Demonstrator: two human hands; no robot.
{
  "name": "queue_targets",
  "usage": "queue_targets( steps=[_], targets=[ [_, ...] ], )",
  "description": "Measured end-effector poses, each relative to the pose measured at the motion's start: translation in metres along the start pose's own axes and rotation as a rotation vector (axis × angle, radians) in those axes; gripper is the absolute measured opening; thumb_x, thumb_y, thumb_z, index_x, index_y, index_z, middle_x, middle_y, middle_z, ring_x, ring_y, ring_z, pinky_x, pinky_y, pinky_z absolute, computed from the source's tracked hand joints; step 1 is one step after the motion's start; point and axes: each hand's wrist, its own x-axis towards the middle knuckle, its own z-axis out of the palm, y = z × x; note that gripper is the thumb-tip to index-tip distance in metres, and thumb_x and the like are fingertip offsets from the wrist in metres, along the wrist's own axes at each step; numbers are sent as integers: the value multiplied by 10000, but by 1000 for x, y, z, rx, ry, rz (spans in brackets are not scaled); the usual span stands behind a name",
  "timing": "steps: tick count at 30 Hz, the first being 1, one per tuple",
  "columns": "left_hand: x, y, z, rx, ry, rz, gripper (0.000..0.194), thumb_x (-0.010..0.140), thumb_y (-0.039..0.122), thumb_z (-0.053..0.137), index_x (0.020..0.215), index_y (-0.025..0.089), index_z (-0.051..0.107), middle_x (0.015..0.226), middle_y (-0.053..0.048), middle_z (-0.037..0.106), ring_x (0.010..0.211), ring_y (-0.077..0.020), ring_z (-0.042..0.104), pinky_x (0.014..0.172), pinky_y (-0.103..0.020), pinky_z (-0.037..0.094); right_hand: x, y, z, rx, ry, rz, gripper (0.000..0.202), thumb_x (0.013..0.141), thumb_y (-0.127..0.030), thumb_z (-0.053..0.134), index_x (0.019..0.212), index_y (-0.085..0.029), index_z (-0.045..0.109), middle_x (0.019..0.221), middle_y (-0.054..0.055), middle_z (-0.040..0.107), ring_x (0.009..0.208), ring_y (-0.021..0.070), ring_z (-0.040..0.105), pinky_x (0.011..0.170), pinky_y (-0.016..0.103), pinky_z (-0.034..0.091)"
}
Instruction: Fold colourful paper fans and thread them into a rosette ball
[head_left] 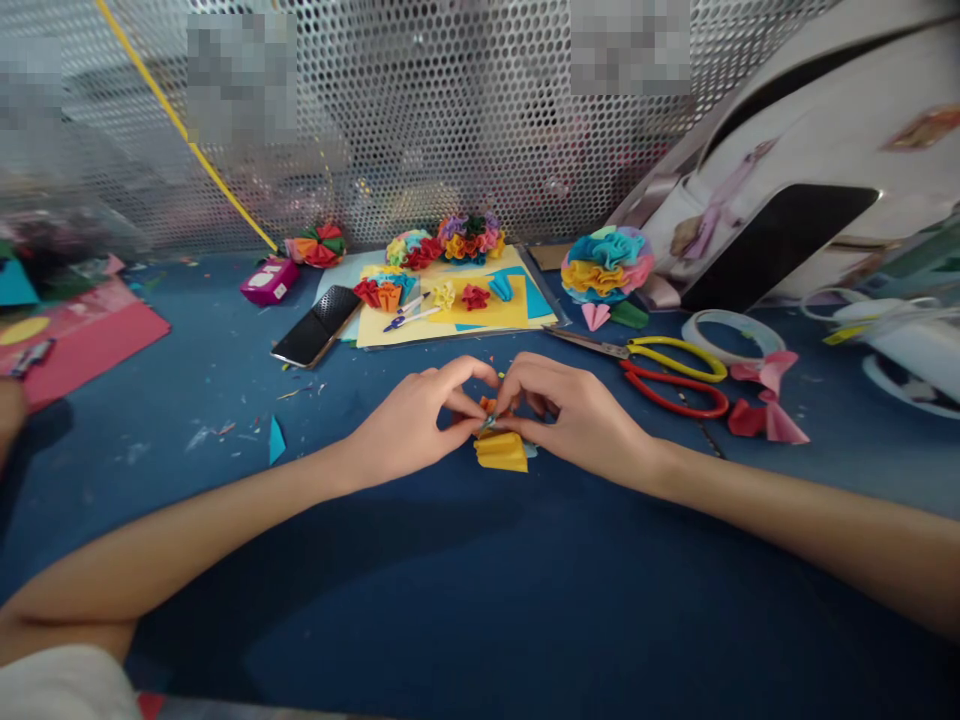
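Note:
My left hand and my right hand meet over the blue table, thumbs and fingertips pinched together. Between them is a small folded paper piece, mostly hidden by the fingers, with bits of blue and orange showing. Just below the fingertips lies a yellow pleated paper piece; I cannot tell whether it is joined to what the fingers pinch. Scissors with one yellow and one red handle lie to the right of my right hand. A blue paper scrap rests left of my left hand.
Colourful paper flowers and yellow paper sheets lie at the back, by a perforated metal screen. A phone sits left of the sheets. At right are a tape roll, pink paper and a white bag.

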Motion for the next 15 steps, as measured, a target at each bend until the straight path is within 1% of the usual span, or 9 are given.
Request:
queue_targets(
  steps=[4,8,11,15],
  targets=[
    [-2,2,3,63,36,23,359,885,75,613,1184,227,484,871,43,826,787,-173,757,928,-360,522,0,-3,0,-8,-3,35,156,874,-103,732,898,-221,633,856,-36,605,614,88,473,579,225,383],
    [-3,3,6,75,46,43,387,878,70,579,1207,229,451,851,50,812,761,-159,736,935,-359,524,0,-3,0,5,-18,38,142,885,-110,718,924,-226,647,889,-28,621,614,88,476,581,229,384],
    [-3,4,5,98,46,42,431,854,47,578,1215,238,442,844,57,797,786,-157,748,929,-350,521,-1,0,0,27,-36,39,130,892,-108,702,916,-223,648,901,-21,622,622,89,493,590,229,395],
    [-3,2,6,121,37,54,488,829,40,634,1215,260,432,843,67,779,858,-182,768,903,-357,506,-1,1,0,41,-53,60,115,886,-119,697,896,-220,645,891,-14,619,651,99,528,606,232,411]
  ],
)
